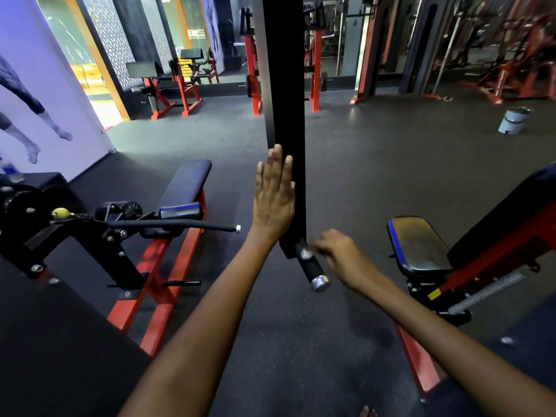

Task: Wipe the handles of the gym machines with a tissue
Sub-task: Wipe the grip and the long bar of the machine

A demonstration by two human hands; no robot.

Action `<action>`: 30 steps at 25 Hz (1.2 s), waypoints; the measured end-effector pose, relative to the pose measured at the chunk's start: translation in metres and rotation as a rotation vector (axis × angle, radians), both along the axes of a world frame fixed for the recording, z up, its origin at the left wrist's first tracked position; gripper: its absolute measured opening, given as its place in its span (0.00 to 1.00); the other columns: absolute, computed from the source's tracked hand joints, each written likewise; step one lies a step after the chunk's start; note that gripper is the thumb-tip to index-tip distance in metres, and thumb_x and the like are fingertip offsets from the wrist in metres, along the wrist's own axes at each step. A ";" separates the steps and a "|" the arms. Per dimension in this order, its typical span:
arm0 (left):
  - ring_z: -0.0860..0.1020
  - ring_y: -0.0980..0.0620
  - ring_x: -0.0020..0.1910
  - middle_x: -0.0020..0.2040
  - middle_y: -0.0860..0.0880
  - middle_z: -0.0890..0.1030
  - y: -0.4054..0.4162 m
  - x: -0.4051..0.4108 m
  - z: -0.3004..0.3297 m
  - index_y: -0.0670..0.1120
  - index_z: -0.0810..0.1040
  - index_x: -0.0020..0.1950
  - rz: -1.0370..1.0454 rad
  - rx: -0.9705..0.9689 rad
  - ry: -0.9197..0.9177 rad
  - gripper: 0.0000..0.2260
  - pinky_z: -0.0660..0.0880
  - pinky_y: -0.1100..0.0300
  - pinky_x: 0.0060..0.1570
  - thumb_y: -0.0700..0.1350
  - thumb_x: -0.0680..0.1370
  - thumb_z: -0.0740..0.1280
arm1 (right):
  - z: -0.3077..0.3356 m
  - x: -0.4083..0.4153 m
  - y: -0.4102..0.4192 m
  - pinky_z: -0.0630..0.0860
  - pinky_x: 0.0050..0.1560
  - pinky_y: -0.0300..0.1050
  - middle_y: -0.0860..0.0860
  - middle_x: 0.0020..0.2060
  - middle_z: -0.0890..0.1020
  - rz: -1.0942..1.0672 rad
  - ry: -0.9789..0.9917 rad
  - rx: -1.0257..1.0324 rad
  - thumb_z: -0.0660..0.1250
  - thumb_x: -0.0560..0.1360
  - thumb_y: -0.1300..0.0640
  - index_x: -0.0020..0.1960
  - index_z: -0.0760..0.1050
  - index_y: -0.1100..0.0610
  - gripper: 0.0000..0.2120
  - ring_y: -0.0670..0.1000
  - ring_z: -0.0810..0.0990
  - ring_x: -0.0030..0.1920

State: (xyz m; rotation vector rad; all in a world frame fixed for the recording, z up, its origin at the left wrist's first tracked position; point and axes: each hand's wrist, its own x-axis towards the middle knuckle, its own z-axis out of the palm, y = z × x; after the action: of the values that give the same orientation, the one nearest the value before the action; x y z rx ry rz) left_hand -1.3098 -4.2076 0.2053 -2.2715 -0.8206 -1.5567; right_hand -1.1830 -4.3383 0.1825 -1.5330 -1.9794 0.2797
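Black handle (311,266) with chrome end cap juts from bottom of black upright bar (285,115). Right hand (338,251), fingers curled, pinches white tissue (306,253) against handle's upper part. Left hand (274,195) flat, fingers straight, pressed on bar's side.

Both bare forearms reach forward. The left hand (274,194) is raised, fingers straight and together, pointing up — palm turned rightward. The right hand (337,251) sits lower, blurred, fingers curled.
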 end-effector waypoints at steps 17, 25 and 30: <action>0.34 0.52 0.77 0.77 0.51 0.31 0.003 0.000 0.003 0.47 0.34 0.78 0.225 0.118 0.118 0.36 0.39 0.53 0.75 0.52 0.80 0.57 | -0.045 -0.023 0.017 0.69 0.39 0.29 0.52 0.39 0.81 -0.368 0.421 -0.072 0.65 0.74 0.67 0.44 0.81 0.61 0.06 0.47 0.78 0.41; 0.35 0.52 0.77 0.77 0.52 0.31 0.001 -0.002 0.000 0.48 0.34 0.78 0.181 0.093 0.102 0.34 0.39 0.54 0.75 0.49 0.81 0.55 | -0.024 -0.027 0.039 0.73 0.43 0.41 0.55 0.39 0.80 -0.307 0.268 0.025 0.67 0.73 0.66 0.43 0.81 0.64 0.04 0.52 0.78 0.40; 0.34 0.51 0.77 0.77 0.51 0.31 0.003 -0.007 -0.003 0.47 0.34 0.78 0.197 0.097 0.114 0.34 0.40 0.53 0.75 0.49 0.81 0.55 | -0.040 -0.021 -0.029 0.70 0.39 0.36 0.56 0.34 0.75 -0.160 0.130 -0.004 0.63 0.71 0.61 0.42 0.81 0.64 0.10 0.47 0.75 0.35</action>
State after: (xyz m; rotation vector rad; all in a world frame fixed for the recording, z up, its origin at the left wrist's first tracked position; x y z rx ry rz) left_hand -1.3167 -4.2041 0.2026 -2.1179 -0.8871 -1.3387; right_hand -1.2041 -4.3672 0.1421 -1.6224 -1.7465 0.3086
